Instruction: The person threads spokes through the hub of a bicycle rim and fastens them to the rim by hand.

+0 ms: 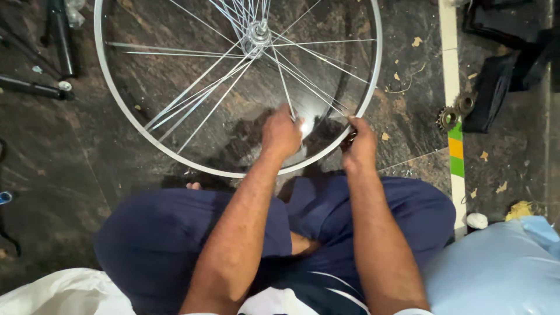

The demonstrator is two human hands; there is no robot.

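On the dark floor, both hands' fingers clamp the wheel rim — left hand, right hand.

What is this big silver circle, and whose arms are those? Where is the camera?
The camera sits on a person's head and looks down, so you see that person's own arms and crossed legs in blue trousers. The silver circle is a bicycle wheel lying on a dark stone floor: a rim, thin spokes and a hub in the middle. The left hand pinches a spoke near the rim. The right hand is at the rim beside it, gripping something small and dark that I can't make out. Two small gears lie on the floor to the right, and black tubes to the left.
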